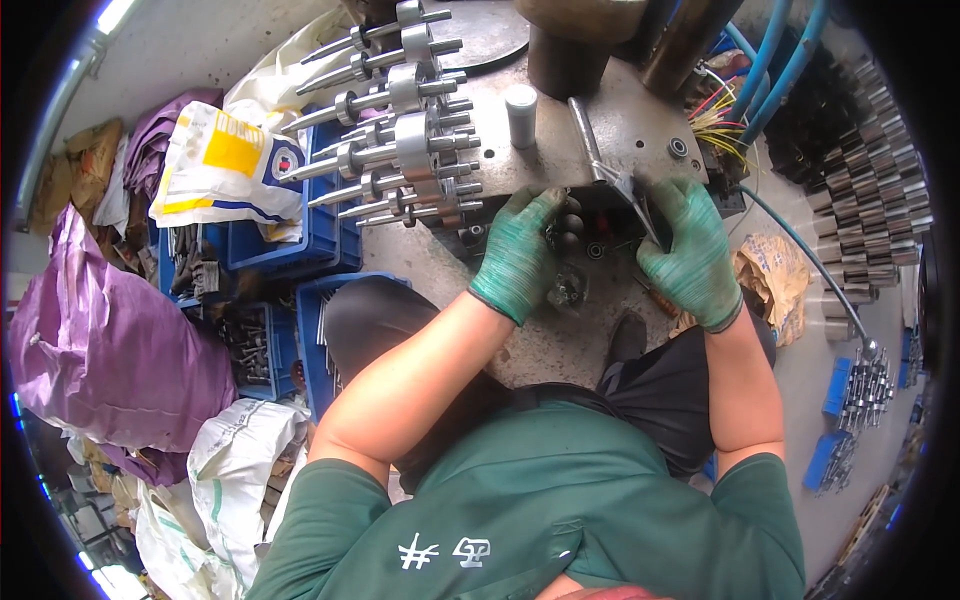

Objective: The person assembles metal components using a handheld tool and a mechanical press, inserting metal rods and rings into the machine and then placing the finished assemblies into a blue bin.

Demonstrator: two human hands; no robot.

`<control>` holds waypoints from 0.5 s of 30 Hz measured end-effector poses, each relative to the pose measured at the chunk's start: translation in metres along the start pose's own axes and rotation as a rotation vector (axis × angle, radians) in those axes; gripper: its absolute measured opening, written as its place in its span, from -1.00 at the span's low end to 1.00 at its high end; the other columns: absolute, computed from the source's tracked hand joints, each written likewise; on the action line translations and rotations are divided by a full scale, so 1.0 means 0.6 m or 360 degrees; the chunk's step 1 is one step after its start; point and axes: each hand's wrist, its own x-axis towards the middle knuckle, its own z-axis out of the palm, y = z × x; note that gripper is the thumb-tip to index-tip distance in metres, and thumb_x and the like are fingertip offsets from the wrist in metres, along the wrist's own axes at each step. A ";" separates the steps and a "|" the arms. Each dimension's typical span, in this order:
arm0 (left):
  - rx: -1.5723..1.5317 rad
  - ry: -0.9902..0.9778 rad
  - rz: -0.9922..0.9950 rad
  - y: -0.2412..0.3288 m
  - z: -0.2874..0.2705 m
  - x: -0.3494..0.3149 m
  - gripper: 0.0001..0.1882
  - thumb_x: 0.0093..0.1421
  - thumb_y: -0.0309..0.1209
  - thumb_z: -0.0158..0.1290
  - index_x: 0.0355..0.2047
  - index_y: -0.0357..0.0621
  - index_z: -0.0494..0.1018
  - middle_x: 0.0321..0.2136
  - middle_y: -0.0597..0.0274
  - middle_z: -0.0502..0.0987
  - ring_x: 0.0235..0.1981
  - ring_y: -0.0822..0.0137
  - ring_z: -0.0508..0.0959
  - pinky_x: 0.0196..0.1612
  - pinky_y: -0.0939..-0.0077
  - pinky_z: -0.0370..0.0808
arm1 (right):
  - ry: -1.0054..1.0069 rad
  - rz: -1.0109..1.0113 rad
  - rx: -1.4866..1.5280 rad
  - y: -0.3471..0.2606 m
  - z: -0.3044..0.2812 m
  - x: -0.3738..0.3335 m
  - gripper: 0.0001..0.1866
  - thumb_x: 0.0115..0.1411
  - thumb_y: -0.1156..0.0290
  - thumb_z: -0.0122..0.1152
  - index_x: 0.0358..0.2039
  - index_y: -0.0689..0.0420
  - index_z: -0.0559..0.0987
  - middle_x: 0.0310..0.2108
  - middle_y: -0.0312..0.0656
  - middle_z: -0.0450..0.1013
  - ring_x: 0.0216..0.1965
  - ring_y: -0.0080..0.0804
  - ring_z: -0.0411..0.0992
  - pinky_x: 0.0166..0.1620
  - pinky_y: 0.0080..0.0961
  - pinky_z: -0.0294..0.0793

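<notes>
Item: steel machine plate, grey, stained, drilled with small holes. Upon it we list a pale-topped cylinder, upright; a metal ring near the right edge; a slim metal rod, lying towards the hands; and, behind, a thick brown column.

Hands, two, in green gloves. The left hand is at the plate's dark front, fingers curled beside dark round knobs; whether it grips anything we cannot tell. The right hand is closed about a silver hand tool, somewhat blurred, which sits at the plate's front edge, its far end by the rod.

Left of the plate: we count several stepped metal shafts with collars, ranked in a bank. Beyond them, blue plastic crates, a white, yellow and blue printed sack, a large purple sack and crumpled white sacks.

Right of the plate: blue hoses, loose coloured wires, crumpled brown paper and rows of stacked metal cylinders. Farther off, on the grey floor, blue bins beside clustered metal parts.

Room: pale wall, with a tube light at upper left.
</notes>
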 end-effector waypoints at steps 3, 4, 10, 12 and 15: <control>-0.0032 0.0006 -0.0002 0.004 0.005 0.001 -0.89 0.37 -0.40 0.11 -0.14 -0.10 0.47 -0.29 0.23 0.57 -0.32 0.38 0.56 -0.26 0.50 0.53 | -0.0036 -0.0106 -0.0125 -0.006 -0.001 -0.010 -0.27 -0.20 0.63 0.25 0.13 0.08 0.62 -0.12 0.00 0.54 -0.12 0.04 0.49 -0.02 -0.11 0.49; -0.0052 0.0008 -0.0009 0.004 0.006 0.001 -0.90 0.37 -0.41 0.11 -0.15 -0.10 0.47 -0.29 0.24 0.57 -0.31 0.38 0.56 -0.26 0.49 0.53 | -0.0057 -0.0127 -0.0154 -0.005 -0.003 -0.011 -0.27 -0.20 0.64 0.24 0.12 0.07 0.62 -0.12 -0.01 0.54 -0.12 0.04 0.49 -0.03 -0.11 0.48; 0.0003 0.0038 -0.0026 0.005 0.010 -0.004 -0.92 0.35 -0.42 0.09 -0.19 -0.09 0.48 -0.29 0.28 0.56 -0.33 0.39 0.56 -0.27 0.49 0.53 | -0.0074 -0.0229 -0.0226 -0.004 -0.008 -0.012 -0.32 -0.20 0.66 0.24 0.06 0.07 0.65 -0.13 -0.07 0.55 -0.13 0.02 0.50 -0.07 -0.11 0.45; 0.0037 0.0029 -0.0026 0.001 0.002 0.001 -0.92 0.38 -0.43 0.05 -0.16 -0.11 0.48 -0.32 0.28 0.57 -0.36 0.40 0.59 -0.32 0.50 0.55 | -0.0092 -0.0229 -0.0221 -0.003 -0.007 -0.011 -0.34 -0.19 0.65 0.24 0.05 0.08 0.65 -0.14 -0.07 0.55 -0.13 0.02 0.50 -0.06 -0.10 0.45; 0.0090 0.0030 -0.0038 -0.001 -0.003 0.000 -0.92 0.37 -0.42 0.06 -0.17 -0.10 0.46 -0.33 0.29 0.55 -0.37 0.40 0.59 -0.34 0.50 0.53 | -0.0083 -0.0242 -0.0194 -0.005 -0.007 -0.007 -0.34 -0.19 0.65 0.25 0.05 0.08 0.66 -0.16 -0.07 0.55 -0.14 0.03 0.49 -0.07 -0.10 0.45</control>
